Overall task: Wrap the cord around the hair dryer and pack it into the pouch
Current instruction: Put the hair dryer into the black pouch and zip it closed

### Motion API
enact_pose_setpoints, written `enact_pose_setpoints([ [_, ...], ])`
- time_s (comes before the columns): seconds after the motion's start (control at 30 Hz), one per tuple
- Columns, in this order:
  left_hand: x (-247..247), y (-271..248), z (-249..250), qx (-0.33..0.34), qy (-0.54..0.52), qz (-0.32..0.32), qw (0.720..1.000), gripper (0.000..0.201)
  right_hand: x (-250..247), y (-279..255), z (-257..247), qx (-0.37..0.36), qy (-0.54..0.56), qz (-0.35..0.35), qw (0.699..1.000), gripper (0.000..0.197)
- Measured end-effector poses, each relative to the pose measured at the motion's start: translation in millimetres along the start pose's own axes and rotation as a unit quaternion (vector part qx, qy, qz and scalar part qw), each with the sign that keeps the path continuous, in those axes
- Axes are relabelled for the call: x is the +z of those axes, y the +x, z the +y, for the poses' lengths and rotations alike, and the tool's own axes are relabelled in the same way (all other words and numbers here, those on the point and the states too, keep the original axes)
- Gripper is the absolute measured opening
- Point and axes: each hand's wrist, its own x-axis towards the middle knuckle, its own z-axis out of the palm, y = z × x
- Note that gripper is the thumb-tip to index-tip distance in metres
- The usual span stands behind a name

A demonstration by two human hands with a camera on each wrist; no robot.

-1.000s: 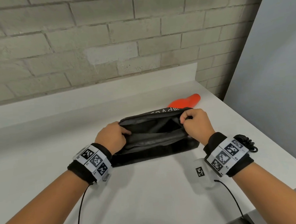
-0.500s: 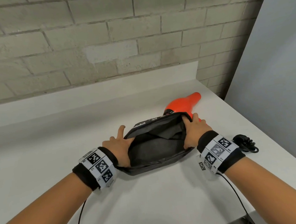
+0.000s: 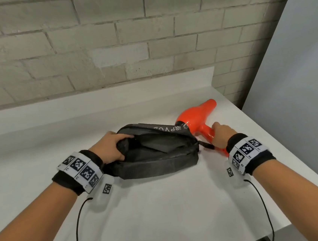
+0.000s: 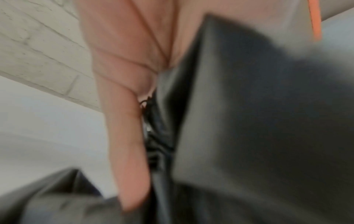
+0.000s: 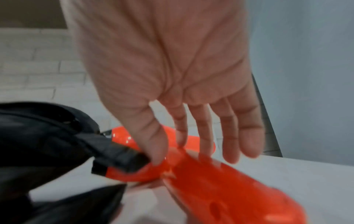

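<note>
Fingers (image 5: 231, 136) of my right hand (image 3: 221, 135) were extended and loosely spread over the handle of the glossy orange plastic hair dryer (image 3: 197, 119), thumb tip at the handle; no closed grip was established. My left hand (image 3: 108, 148) gripped the left end of the dark grey fabric zip pouch (image 3: 157, 153), thumb curled into the mouth, holding it open. The pouch lay at centre of the head view on the white countertop (image 3: 163, 208); the dryer lay just right of it, nozzle pointing to the upper right of the frame, its rear partly hidden behind the pouch's far lip.

Risks, in my judgement: the glossy handle could slip from a partial hold if lifted before the fingers close. The cord was not visible in any view, so I could not confirm it was wrapped; a loose cord could snag on the pouch's black end tab (image 5: 118, 160), which lay touching the handle. The pouch mouth could sag shut if my left hold eased.

Surroundings: a pale brick wall (image 3: 106, 37) ran across the top of the frame, a grey panel (image 3: 297, 86) at right. The counter edge lay near the dryer on the right; a dropped dryer could go over it.
</note>
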Motion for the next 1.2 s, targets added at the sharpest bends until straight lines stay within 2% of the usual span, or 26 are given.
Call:
enact_pose_setpoints([
  [0.07,-0.2,0.0,-1.6,-0.01,-0.016,0.065,0.998,0.06,9.7,6.3,-0.9,0.007,-0.05,-0.004,0.999,0.044],
  [0.13,-0.3,-0.1,-1.2,-0.008,-0.022,0.096,0.995,0.059,15.4,12.4,-2.8,0.005,-0.087,0.005,0.996,0.045],
  [0.3,3.9,-4.1,-0.7,-0.025,-0.013,0.037,0.999,0.092,20.9,25.8,-5.7,0.0,-0.072,0.038,0.997,0.025],
  [0.4,6.8,-5.8,-0.5,-0.031,0.0,0.016,0.999,0.099,20.4,28.1,-6.6,0.018,-0.075,0.05,0.996,0.029],
  [0.57,2.6,-1.7,1.3,-0.043,0.01,0.004,0.999,0.08,-0.4,25.4,-9.3,0.005,-0.039,0.078,0.996,0.039],
  [0.7,-1.4,2.7,3.5,-0.037,0.018,0.004,0.999,0.064,-44.3,4.8,-20.9,-0.064,0.101,0.146,0.982,0.045],
  [0.83,-2.1,2.7,11.5,-0.031,-0.025,0.005,0.999,0.058,-83.6,-27.2,-36.6,-0.131,0.3,0.22,0.919,0.038],
  [0.97,-0.9,2.4,20.7,-0.004,-0.044,-0.033,0.998,0.061,-103.4,-46.6,-54.6,-0.176,0.458,0.257,0.833,0.032],
  [1.1,-0.5,0.1,32.9,0.022,-0.045,-0.106,0.993,0.068,-104.1,-59.3,-64.3,-0.233,0.596,0.174,0.748,0.036],
  [1.2,-1.6,-1.3,39.2,0.044,-0.058,-0.139,0.988,0.071,-90.0,-58.7,-63.9,-0.26,0.637,0.12,0.716,0.039],
])
